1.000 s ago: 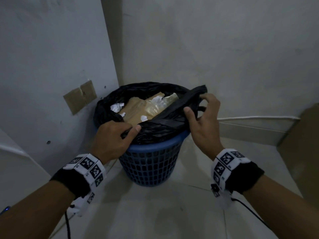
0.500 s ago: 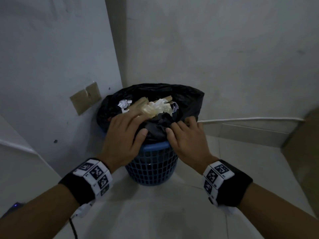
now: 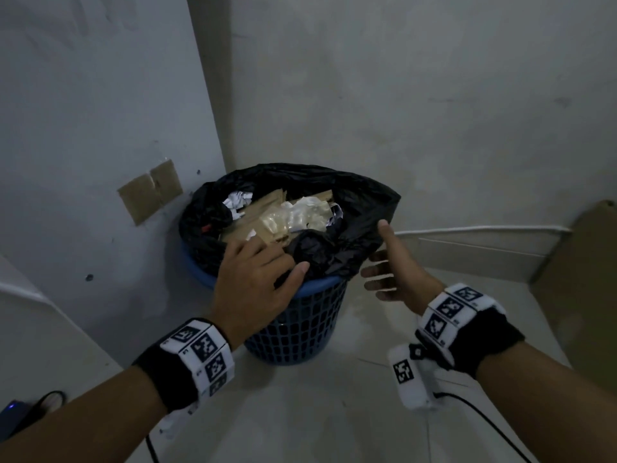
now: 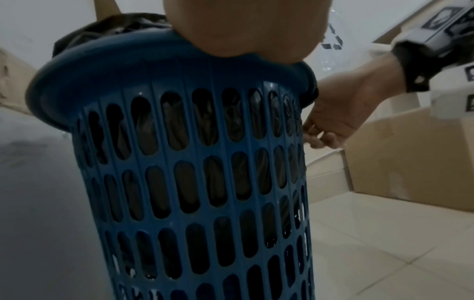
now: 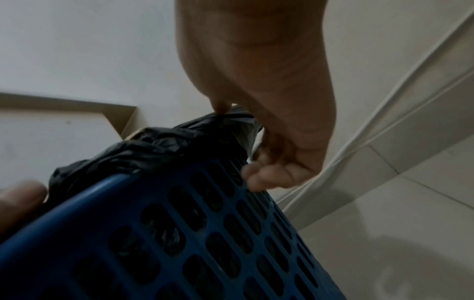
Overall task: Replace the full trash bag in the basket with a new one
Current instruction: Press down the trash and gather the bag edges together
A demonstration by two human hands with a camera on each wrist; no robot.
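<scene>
A blue slotted basket [image 3: 300,329] stands in the wall corner, lined with a black trash bag [image 3: 360,208] full of crumpled paper and cardboard [image 3: 287,218]. My left hand [image 3: 260,272] lies flat on the near rim, fingers straight over the bag's tucked fold. In the left wrist view its heel [image 4: 243,30] sits on the basket [image 4: 195,162] rim. My right hand [image 3: 390,272] is at the basket's right side. Its thumb touches the overhanging bag [image 5: 159,142] edge and its fingers [image 5: 269,176] reach under it beside the basket [image 5: 205,223].
A large cardboard box [image 3: 581,262] stands on the tiled floor to the right. Two cardboard patches [image 3: 150,192] are stuck on the left wall. A white cable [image 3: 484,228] runs along the back wall's base. A dark device [image 3: 13,416] lies at lower left.
Both hands let go of the bag edge they had pulled over the trash. My right hand has swung out to the basket's right side. My left hand stays on the near rim.
</scene>
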